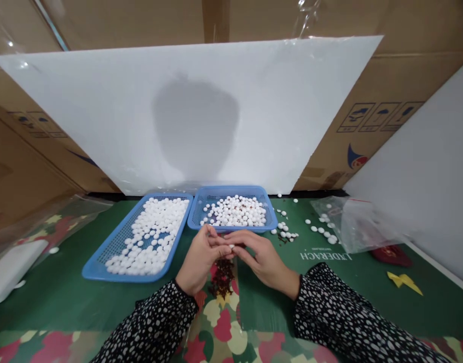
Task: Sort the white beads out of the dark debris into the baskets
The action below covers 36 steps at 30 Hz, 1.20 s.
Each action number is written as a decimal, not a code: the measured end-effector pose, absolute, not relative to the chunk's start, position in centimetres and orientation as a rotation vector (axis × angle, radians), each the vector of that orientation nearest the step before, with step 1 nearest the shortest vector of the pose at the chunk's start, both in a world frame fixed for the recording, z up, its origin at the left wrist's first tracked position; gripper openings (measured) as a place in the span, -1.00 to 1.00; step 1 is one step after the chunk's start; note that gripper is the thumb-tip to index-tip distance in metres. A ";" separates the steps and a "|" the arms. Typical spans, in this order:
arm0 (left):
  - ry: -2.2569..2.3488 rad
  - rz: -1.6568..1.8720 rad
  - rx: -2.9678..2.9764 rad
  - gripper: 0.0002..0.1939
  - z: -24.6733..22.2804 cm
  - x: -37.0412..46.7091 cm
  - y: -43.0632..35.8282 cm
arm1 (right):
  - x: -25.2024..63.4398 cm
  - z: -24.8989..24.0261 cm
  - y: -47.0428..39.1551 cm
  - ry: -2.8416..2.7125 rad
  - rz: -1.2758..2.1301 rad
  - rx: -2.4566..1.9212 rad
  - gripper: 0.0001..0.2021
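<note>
My left hand (201, 255) and my right hand (262, 259) meet at the fingertips near the middle of the table. Between them they pinch one small white ball (232, 246). A pile of dark reddish-brown bits (221, 280) lies just below my fingers. Beyond my hands, a blue basket (270, 218) holds many white balls with some brown bits among them. To the left, a longer blue basket (99, 263) also holds many white balls.
Loose white balls (285, 234) lie right of the baskets. A clear plastic bag (354, 227), a dark red item (392, 256) and yellow scraps (405, 282) are at the right. A white object (14, 269) sits far left. A white board (269, 116) stands behind.
</note>
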<state>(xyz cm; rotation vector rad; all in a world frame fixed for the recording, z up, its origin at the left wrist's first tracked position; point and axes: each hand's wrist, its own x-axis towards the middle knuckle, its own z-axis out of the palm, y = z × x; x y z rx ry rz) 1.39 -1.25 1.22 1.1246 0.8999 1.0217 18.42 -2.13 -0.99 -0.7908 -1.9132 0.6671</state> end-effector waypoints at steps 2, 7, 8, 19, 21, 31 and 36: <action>0.995 0.985 1.320 -0.68 2.7 -0.3 -1.2 | 18.8 -0.5 -1.4 -1.930 0.550 -0.839 -0.79; 1.694 0.805 2.221 -0.80 4.3 -8.5 2.3 | 21.4 0.2 3.6 -1.972 0.217 -1.072 -0.80; 1.776 0.705 2.345 -0.76 4.0 -10.0 3.4 | 21.9 0.2 4.5 -1.997 0.190 -1.110 -0.80; 1.689 0.208 2.642 -0.75 0.8 -11.0 10.0 | 18.5 -1.9 -0.9 -2.172 0.415 -0.943 -0.78; 1.694 0.199 2.626 -0.75 0.6 -11.2 10.2 | 18.2 -2.4 -1.9 -2.203 0.493 -0.968 -0.79; 1.676 0.108 2.528 -0.76 0.8 -12.3 10.0 | 17.5 -4.6 -1.6 -2.269 0.575 -1.026 -0.72; 1.694 0.117 2.468 -0.78 1.0 -11.6 8.9 | 16.9 -4.2 -1.9 -2.321 0.613 -0.909 -0.77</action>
